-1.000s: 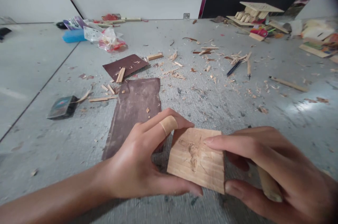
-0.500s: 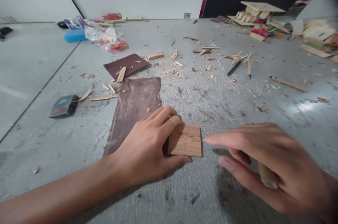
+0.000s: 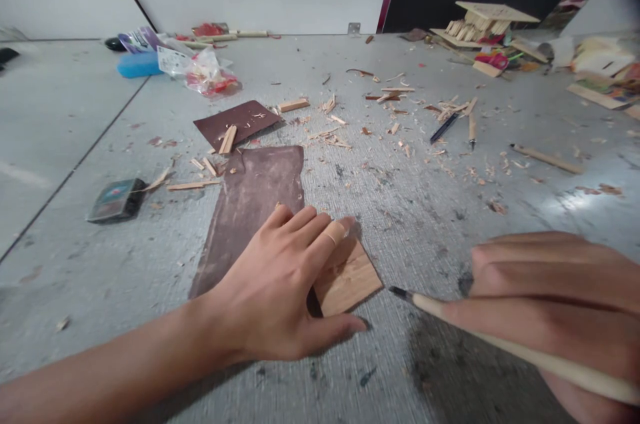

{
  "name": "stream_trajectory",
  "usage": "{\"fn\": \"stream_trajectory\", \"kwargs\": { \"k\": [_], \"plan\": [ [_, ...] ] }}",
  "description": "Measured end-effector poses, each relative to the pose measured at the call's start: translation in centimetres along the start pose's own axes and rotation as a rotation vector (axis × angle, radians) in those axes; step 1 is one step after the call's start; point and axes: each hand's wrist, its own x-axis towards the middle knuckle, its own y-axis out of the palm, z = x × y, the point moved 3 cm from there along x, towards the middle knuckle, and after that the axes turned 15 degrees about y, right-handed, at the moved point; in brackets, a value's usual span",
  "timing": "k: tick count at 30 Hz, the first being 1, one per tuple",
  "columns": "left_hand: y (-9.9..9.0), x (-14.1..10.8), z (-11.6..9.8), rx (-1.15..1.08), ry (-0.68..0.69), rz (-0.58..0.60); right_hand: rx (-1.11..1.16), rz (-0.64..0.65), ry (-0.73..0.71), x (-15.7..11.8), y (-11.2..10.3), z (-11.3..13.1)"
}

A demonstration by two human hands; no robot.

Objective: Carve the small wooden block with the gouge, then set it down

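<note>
wood block pinned flat, pencil brought to its corner

the left hand (image 3: 280,277) now lies spread flat on the small wood block (image 3: 350,281), pressing it to the bench (image 3: 425,211) just beside the long sandpaper sheet (image 3: 250,211); a second ago both hands held the block up off the surface. the right hand (image 3: 555,317) has let go of it and drawn back, its grip pinched around a pencil (image 3: 475,327) whose dark tip points at the block's near right corner, close but apart. the block has turned and looks steadied for marking.
</note>
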Motion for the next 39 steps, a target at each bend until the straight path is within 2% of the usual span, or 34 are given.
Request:
{"fn": "stream_trajectory", "kwargs": {
  "k": [3, 6, 17, 22, 30, 39],
  "plan": [
    [-0.2, 0.0, 0.0, -0.029, 0.011, -0.021, 0.052, 0.017, -0.108, 1.2, 0.2, 0.1],
    [-0.4, 0.0, -0.2, -0.029, 0.032, -0.01, 0.063, 0.05, -0.144, 1.9, 0.6, 0.2],
    [-0.8, 0.3, -1.0, -0.074, 0.015, 0.081, 0.103, 0.09, -0.073, 2.6, 1.1, 0.7],
    [-0.7, 0.4, -1.0, -0.049, -0.049, 0.09, 0.088, 0.08, -0.035, 2.4, 0.8, 1.0],
    [-1.2, 0.7, -1.4, 0.005, -0.061, 0.124, 0.029, 0.089, -0.072, 2.1, 0.9, 0.9],
    [-1.2, 0.9, -1.7, 0.046, -0.024, 0.082, -0.067, 0.128, -0.071, 1.2, 1.0, -0.1]
  ]
}}
